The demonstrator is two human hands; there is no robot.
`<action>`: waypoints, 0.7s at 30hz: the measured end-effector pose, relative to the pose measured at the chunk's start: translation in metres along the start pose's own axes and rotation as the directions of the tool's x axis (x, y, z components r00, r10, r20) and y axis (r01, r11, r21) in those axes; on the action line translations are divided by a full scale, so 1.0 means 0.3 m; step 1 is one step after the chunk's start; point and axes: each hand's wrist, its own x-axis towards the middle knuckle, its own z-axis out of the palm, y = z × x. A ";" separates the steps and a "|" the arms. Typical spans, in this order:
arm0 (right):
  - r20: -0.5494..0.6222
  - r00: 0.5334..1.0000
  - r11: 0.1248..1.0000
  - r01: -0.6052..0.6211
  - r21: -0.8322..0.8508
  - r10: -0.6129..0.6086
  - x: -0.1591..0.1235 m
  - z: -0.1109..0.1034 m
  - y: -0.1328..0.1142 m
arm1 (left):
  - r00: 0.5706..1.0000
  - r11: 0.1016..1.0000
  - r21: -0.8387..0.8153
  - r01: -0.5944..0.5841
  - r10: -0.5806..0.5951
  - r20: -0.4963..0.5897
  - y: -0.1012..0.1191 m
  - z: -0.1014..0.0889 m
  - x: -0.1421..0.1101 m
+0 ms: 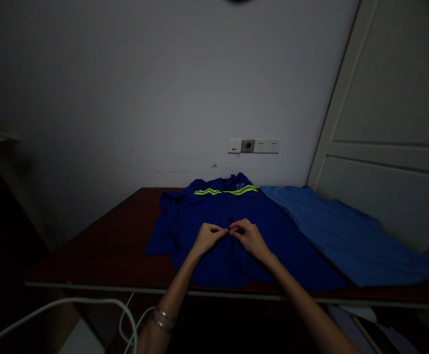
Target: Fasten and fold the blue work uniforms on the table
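Cable: a white cable (89, 307) loops at the near left, below the table edge.
Left wrist: thin bangles (162, 318) ring the left forearm, near the bottom of the view.
Table: a dark reddish-brown table (114, 246) stands against the far wall, its near edge pale.
Left hand: the left hand (207, 237) rests on the dark blue shirt (214, 216), fingers curled together and pinching a small bit of the cloth at the shirt's middle.
Right hand: the right hand (249, 237) lies just beside the left, fingertips meeting it, fingers likewise closed on the same bit of fabric.
Shirt: it lies spread at the table's middle, its neon-green stripes (225, 191) at the far end.
Second cloth: a lighter blue garment (347, 233) lies flat to the right, touching the shirt's right edge.
Wall: a row of wall sockets (254, 146) sits above the table's far edge.
Door: a white panelled door (394, 147) stands at far right.
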 end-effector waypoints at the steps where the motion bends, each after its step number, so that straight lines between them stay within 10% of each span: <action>1: -0.011 1.000 1.000 0.006 -0.003 -0.006 0.001 0.001 -0.003 | 1.000 1.000 -0.003 0.014 -0.014 -0.006 -0.002 0.002 0.006; 8: -0.052 0.998 0.998 -0.043 0.037 0.045 0.006 0.022 0.014 | 0.971 0.969 -0.069 0.237 -0.238 -0.001 0.011 0.005 0.039; 21: -0.052 0.996 0.996 -0.075 0.036 0.077 0.017 0.005 0.007 | 0.961 0.963 0.004 0.271 -0.271 0.055 0.051 0.012 0.054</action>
